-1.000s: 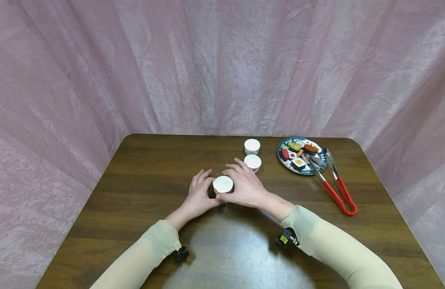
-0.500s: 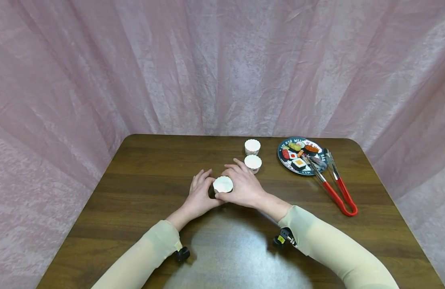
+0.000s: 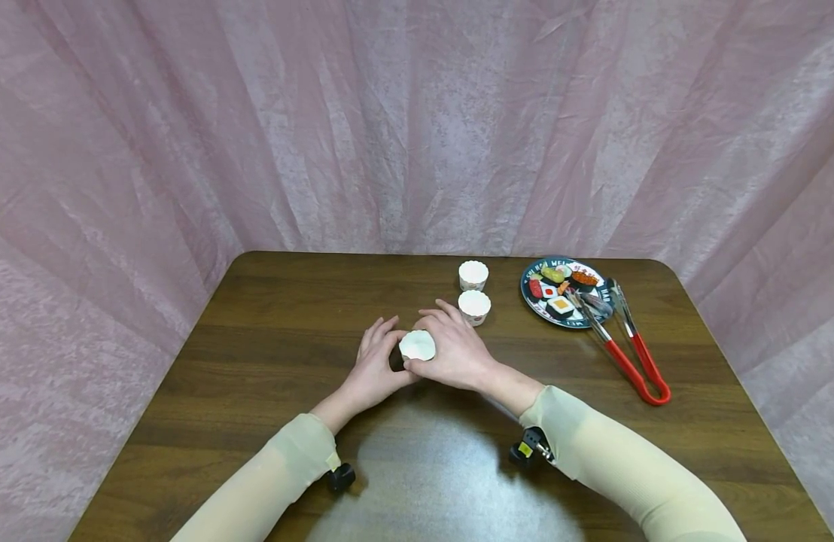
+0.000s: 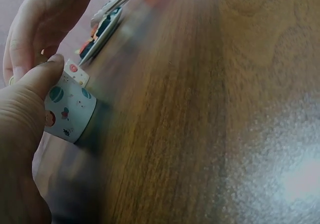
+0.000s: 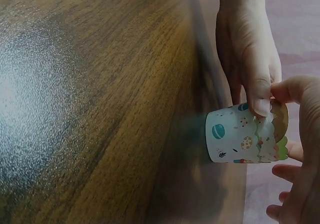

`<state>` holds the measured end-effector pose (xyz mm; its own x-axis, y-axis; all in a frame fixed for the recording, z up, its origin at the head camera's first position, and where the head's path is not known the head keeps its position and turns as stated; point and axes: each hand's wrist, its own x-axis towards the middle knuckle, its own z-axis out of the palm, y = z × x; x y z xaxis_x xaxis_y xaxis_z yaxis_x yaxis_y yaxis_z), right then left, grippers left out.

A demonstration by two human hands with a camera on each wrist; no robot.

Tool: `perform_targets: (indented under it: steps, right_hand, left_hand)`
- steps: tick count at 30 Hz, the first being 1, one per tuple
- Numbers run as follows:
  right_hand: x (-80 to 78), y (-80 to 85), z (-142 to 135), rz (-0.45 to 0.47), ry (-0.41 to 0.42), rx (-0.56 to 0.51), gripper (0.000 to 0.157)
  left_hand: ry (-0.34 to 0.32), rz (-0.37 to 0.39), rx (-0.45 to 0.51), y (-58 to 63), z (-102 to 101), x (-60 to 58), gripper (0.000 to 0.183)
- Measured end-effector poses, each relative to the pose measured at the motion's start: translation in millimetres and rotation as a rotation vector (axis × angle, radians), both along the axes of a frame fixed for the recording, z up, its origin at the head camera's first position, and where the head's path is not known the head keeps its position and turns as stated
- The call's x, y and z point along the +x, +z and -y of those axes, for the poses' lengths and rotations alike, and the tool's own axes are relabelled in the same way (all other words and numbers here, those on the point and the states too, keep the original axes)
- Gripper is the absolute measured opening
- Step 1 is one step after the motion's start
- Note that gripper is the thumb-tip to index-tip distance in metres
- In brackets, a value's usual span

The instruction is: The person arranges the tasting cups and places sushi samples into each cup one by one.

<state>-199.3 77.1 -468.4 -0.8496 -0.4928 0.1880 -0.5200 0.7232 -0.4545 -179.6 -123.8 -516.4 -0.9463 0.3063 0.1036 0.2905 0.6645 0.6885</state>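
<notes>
Between both hands, low over the table or on it, is a white paper baking cup with a scalloped rim and printed sweets on its side. My left hand holds its left side, the thumb lying along the printed wall. My right hand grips the rim from the right. In the right wrist view, more than one wavy edge shows at the rim of the cup, like nested cups. Just beyond my right fingers stands another baking cup, with a third one behind it.
A round dark-edged plate with several sushi pieces lies at the back right. Red-handled metal tongs rest with their tips on it. The brown wooden table ends at a pink curtain.
Both hands keep their places around the cup. My right hand and forearm have shifted very slightly to the left.
</notes>
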Motion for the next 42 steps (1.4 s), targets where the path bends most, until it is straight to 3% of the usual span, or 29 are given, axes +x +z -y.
perform_targets:
  steps: [18, 31, 38, 42]
  right_hand:
    - [0.7, 5.0, 0.9, -0.002, -0.007, -0.051, 0.049]
    - [-1.2, 13.7, 0.7, 0.003, -0.012, -0.069, 0.049]
    - [-0.9, 25.2, -2.2, -0.012, -0.012, -0.089, 0.046]
    - [-0.5, 34.0, -6.8, -0.042, -0.009, -0.102, 0.045]
  left_hand:
    - [-0.013, 0.06, 0.064, 0.6, 1.7, 0.7, 0.066]
    - [-0.006, 0.041, 0.058, 2.8, 0.6, -0.7, 0.074]
    - [-0.005, 0.058, 0.05, 3.6, 0.9, -1.1, 0.08]
    - [0.0, 0.056, 0.069, 4.8, 0.3, -1.0, 0.072]
